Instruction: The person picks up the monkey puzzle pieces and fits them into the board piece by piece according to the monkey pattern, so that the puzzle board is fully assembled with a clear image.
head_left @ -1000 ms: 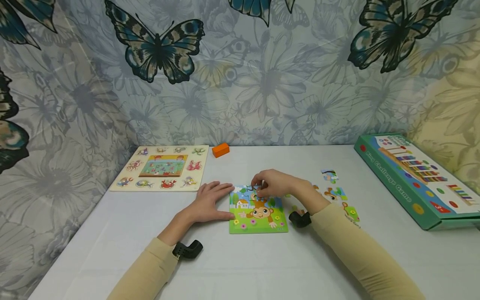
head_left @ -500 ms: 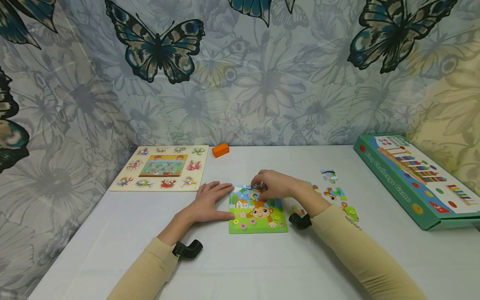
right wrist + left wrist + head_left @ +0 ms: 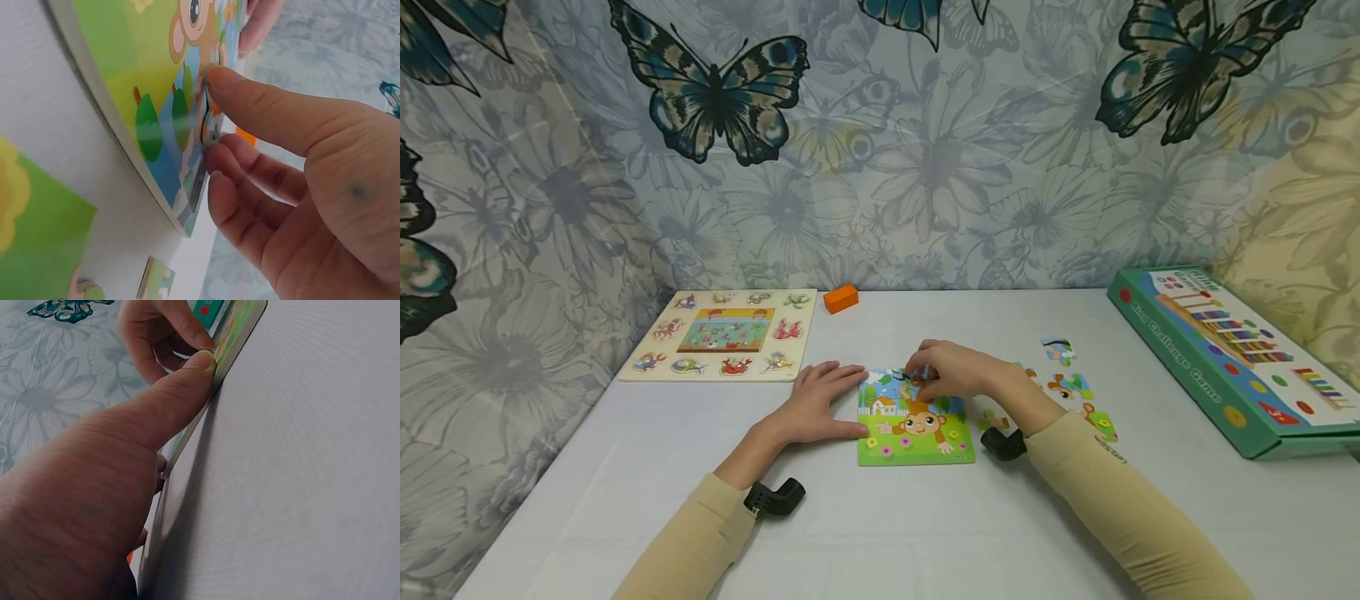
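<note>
A monkey-picture puzzle board (image 3: 887, 452) lies on the white table in the middle of the head view. My left hand (image 3: 822, 408) rests spread at its left side, the thumb on the board's edge; in the left wrist view that thumb presses the rim. Over the board's upper part, my right hand (image 3: 958, 368) pinches a puzzle piece (image 3: 205, 112) between thumb and fingertips, at the board's surface. Fingers partly cover the piece, so how far it sits in the board cannot be seen. Several loose puzzle pieces (image 3: 1070, 388) lie right of the board, some partly behind the right wrist.
At the back left lies a cream board (image 3: 647, 342) with sea-animal pictures. An orange block (image 3: 841, 299) stands beside it, near the patterned cloth wall (image 3: 940, 208). A green game box (image 3: 1195, 367) occupies the right side. Black wrist cameras (image 3: 777, 498) sit under both wrists.
My right hand has shifted very slightly to the right over the top of the board, still pinching the puzzle piece. The left hand and the board stay in place.
</note>
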`<state>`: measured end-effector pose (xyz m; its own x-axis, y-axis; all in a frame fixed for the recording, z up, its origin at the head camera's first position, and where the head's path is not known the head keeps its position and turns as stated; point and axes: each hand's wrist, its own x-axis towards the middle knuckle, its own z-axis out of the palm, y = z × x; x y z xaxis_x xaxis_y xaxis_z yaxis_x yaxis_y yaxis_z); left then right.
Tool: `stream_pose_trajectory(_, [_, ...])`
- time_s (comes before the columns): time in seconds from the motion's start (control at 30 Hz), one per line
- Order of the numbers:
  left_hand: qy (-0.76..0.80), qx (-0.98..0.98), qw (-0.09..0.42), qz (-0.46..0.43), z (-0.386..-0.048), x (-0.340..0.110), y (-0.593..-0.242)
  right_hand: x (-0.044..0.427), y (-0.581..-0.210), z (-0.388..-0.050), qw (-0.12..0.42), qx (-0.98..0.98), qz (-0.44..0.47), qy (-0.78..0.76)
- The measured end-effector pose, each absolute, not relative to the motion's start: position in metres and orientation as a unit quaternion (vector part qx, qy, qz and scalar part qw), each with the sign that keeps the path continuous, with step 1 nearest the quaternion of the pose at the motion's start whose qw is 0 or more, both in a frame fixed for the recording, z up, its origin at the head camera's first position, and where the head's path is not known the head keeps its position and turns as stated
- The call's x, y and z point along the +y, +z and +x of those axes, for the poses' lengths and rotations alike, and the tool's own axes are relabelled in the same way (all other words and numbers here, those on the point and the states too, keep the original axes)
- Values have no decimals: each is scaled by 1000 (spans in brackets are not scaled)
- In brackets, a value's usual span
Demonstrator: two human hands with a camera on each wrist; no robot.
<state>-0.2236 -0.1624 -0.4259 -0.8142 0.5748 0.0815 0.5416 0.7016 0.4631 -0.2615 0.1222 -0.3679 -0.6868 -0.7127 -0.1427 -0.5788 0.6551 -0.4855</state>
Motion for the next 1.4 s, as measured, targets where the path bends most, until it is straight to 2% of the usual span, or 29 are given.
stream_pose_trajectory(0.97, [239, 921, 33, 304, -224, -163, -426, 121, -371, -264, 156, 882, -388, -217])
stream_pose_trajectory(1.4, [243, 920, 34, 305, -223, -163, -426, 141, -371, -269, 160, 879, -355, -275])
